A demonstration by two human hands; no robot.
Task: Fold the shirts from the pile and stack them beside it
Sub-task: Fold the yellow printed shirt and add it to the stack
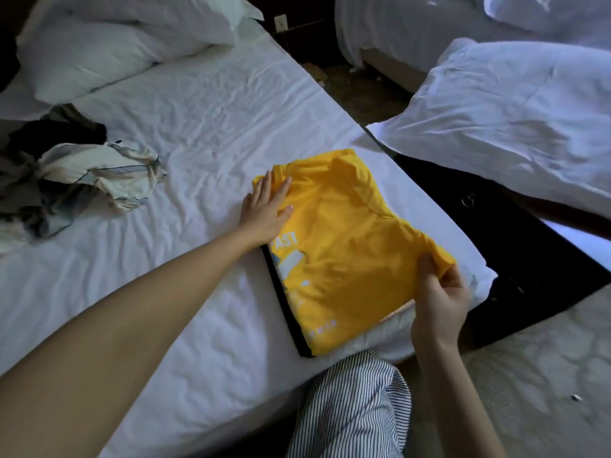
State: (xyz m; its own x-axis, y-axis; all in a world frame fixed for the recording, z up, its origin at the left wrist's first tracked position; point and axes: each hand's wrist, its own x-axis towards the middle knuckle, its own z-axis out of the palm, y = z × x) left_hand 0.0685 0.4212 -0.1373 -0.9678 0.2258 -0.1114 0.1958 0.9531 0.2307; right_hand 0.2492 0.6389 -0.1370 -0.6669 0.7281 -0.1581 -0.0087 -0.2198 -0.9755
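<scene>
A folded yellow shirt (pixel 347 249) with white print lies near the right edge of the white bed (pixel 205 133). It rests on a folded black garment (pixel 286 302), of which only the left edge shows. My left hand (pixel 266 209) presses flat on the yellow shirt's far left corner with straight fingers. My right hand (pixel 441 292) pinches the shirt's near right corner. A crumpled pile of shirts (pixel 76 173), cream, dark and grey, sits at the bed's left side.
White pillows (pixel 109 44) lie at the head of the bed. A dark nightstand (pixel 515 262) stands right of the bed with a white pillow (pixel 515 120) on it. A second bed (pixel 429 24) is at the far right. Striped fabric (pixel 353 411) covers my leg below.
</scene>
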